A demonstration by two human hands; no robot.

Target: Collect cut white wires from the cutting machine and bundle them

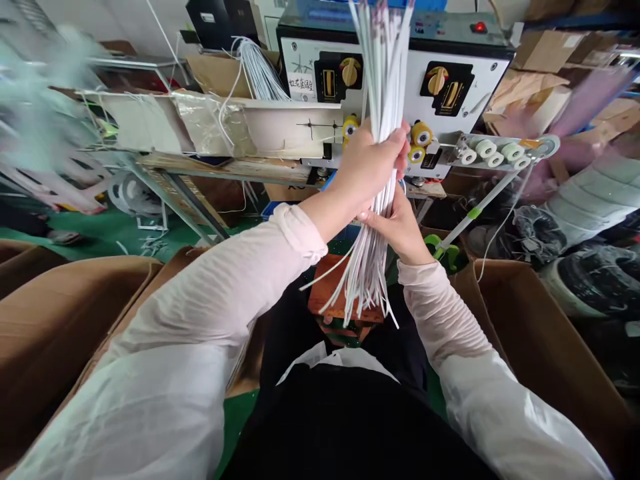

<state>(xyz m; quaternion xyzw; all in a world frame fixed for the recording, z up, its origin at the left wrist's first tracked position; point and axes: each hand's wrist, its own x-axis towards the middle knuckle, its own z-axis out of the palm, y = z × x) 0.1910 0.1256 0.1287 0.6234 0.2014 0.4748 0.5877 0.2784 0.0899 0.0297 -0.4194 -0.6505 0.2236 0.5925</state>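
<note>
A thick bundle of white wires (387,80) stands nearly upright in front of me, its upper ends reddish and its lower ends fanned out loose. My left hand (367,160) is closed round the middle of the bundle. Just below, my right hand (400,223) also grips it, with the thumb across the front. Behind the bundle is a white-fronted machine (390,113) with yellow dials, yellow rollers (420,135) and a lit red switch (480,27). The bundle covers the machine's middle.
A wooden stool (330,280) is under the wires' lower ends. Cardboard boxes flank me at left (65,313) and right (540,320). Left of the machine, a tray (290,127) sits near another wire bundle (263,73). White guide rollers (485,149) project at right, above wire spools (595,193).
</note>
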